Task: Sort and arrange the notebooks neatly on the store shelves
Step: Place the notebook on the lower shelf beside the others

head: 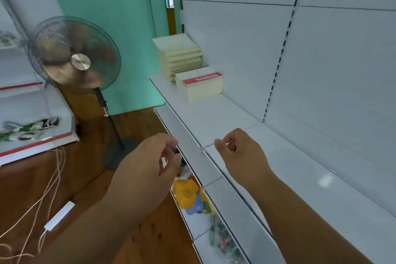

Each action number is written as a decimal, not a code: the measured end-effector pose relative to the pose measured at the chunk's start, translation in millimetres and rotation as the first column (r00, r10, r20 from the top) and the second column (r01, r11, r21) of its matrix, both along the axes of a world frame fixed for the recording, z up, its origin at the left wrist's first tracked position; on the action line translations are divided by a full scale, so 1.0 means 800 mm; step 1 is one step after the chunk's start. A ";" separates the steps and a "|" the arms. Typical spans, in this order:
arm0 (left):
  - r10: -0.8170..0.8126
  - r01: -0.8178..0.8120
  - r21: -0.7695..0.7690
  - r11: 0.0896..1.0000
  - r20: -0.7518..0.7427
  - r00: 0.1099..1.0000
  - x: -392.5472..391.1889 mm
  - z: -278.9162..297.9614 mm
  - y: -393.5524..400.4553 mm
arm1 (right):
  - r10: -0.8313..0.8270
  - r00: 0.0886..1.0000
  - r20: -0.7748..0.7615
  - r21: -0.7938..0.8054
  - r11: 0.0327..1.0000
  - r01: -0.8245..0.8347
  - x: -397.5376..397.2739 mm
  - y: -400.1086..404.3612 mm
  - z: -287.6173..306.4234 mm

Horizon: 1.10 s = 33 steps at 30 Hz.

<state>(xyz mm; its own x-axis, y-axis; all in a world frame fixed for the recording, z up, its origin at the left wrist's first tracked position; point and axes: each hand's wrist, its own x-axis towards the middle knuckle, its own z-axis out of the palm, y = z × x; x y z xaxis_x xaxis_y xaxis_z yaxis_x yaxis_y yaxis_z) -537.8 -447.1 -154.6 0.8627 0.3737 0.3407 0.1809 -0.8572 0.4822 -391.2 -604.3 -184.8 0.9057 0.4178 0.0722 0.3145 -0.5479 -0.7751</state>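
Two stacks of notebooks stand at the far end of the white shelf (246, 135). The taller cream stack (180, 53) is at the back, and a shorter stack with a red label on top (201, 83) sits in front of it. My left hand (147, 169) hovers over the shelf's front edge with fingers loosely curled, holding nothing. My right hand (240, 152) hangs above the shelf surface, fingers also loosely curled and empty. Both hands are well short of the stacks.
A standing fan (75, 53) is on the wooden floor to the left. Colourful plastic toys (188, 195) lie on the lower shelf below my hands. String (49, 188) and a white strip (60, 215) lie on the floor. Another shelf unit (32, 135) stands at far left.
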 end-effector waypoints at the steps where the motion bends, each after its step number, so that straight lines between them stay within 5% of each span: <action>1: 0.018 -0.018 -0.009 1.000 0.012 1.000 0.013 -0.002 0.023 | 0.014 1.000 -0.017 0.009 1.000 -0.014 0.018 0.027 0.000; 7: 0.060 -0.059 -0.043 0.997 0.020 0.998 0.100 -0.030 0.184 | -0.039 0.989 -0.144 0.050 0.998 0.047 0.115 0.185 -0.028; 14: -0.131 0.129 -0.053 0.990 -0.029 0.991 0.253 0.013 0.341 | -0.360 0.845 -0.394 0.094 0.899 0.427 0.226 0.295 -0.013; 20: -0.257 0.256 -0.045 0.966 0.002 0.967 0.363 0.011 0.390 | -0.504 0.787 -0.357 -0.026 0.847 0.531 0.327 0.353 -0.014; 26: -0.330 0.328 -0.043 0.944 -0.068 0.942 0.420 0.002 0.420 | -0.501 0.768 -0.399 -0.190 0.865 0.465 0.400 0.389 -0.033; 30: -0.349 0.339 -0.094 0.936 -0.124 0.929 0.462 -0.002 0.443 | -0.559 0.783 -0.273 -0.253 0.827 0.502 0.393 0.373 -0.043; 33: -0.386 0.373 -0.104 0.922 -0.169 0.907 0.504 -0.011 0.452 | -0.629 0.707 -0.322 -0.065 0.760 0.647 0.387 0.370 -0.020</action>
<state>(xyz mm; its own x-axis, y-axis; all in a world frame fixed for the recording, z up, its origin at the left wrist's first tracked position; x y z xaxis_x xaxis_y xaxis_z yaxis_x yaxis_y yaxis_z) -134.5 -85.1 -163.4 0.9885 0.0222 0.1495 -0.0614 -0.8449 0.5314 -81.8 -308.7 -201.2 0.9313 -0.2642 -0.2506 -0.3533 -0.4888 -0.7977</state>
